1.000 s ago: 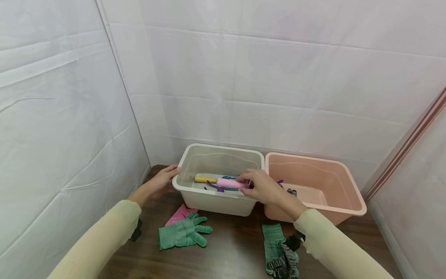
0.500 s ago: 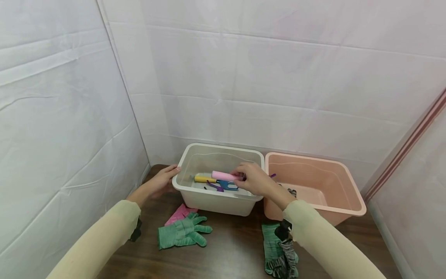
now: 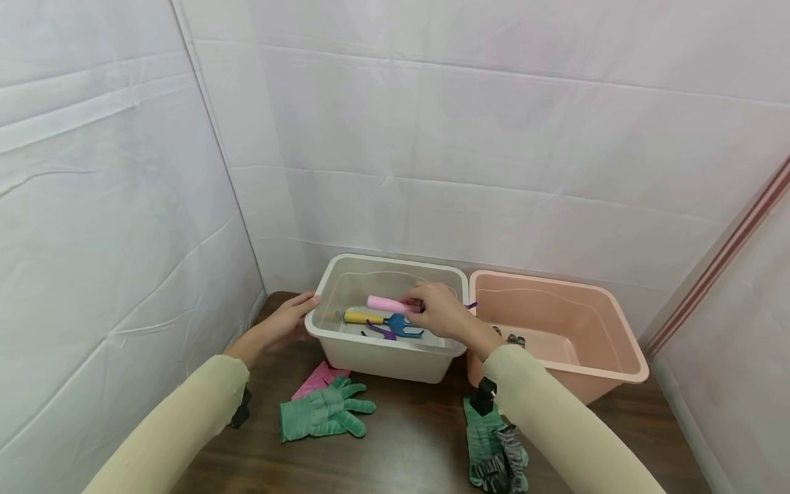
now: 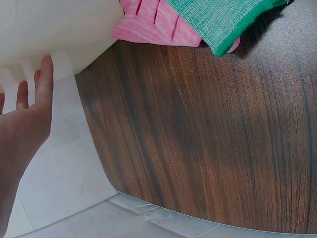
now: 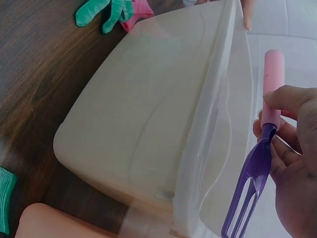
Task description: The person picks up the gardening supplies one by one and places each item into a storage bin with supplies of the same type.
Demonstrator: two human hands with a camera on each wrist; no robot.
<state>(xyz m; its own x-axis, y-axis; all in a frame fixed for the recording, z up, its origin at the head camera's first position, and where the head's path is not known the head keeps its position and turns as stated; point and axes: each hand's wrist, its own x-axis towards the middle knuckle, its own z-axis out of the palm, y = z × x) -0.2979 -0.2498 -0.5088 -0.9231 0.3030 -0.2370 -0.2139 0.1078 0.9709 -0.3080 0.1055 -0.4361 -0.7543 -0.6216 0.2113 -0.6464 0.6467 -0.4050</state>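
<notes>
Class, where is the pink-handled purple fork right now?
In the head view, the pink-handled purple fork is held in the right hand over the pale left-hand bin, just beyond the yellow-handled blue fork.

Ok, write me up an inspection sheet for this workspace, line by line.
Surface: dark wood-grain table, bearing two bins.
Job's things: pink-handled fork with purple prongs, held over the white bin; yellow-handled fork and purple piece inside that bin.
Clutter: green glove overlapping pink glove; green knit item partly under grey-black fabric; peach bin contents partly hidden.
Grips: left grip holds the white bin's rim; right grip pinches the pink-handled fork.
Cables: nothing seen.
Surroundings: white sheeting behind and both sides.
</notes>
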